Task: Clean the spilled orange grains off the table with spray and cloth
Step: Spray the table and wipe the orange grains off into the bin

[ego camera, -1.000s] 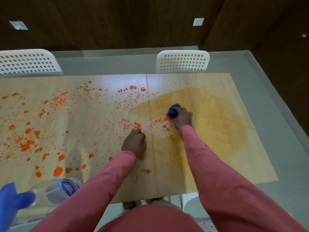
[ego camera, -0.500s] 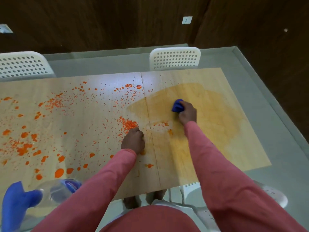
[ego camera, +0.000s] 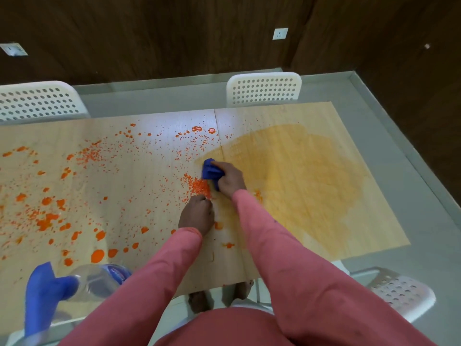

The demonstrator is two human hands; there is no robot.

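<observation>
The right hand [ego camera: 230, 179] grips a crumpled blue cloth [ego camera: 210, 172] on the pale wooden table [ego camera: 149, 221]; scattered orange grains [ego camera: 197, 187] lie just left of it. The left hand [ego camera: 197, 216] rests fisted nearby. Dark wood-panelled walls [ego camera: 149, 33] stand beyond.

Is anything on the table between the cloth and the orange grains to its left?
Nothing visible. The blue cloth in the right hand lies beside the grain pile; the left hand rests nearer, beside it.

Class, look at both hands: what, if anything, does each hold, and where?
The right hand grips the bunched blue cloth at its near end. The left hand rests curled on the table, holding nothing visible.
</observation>
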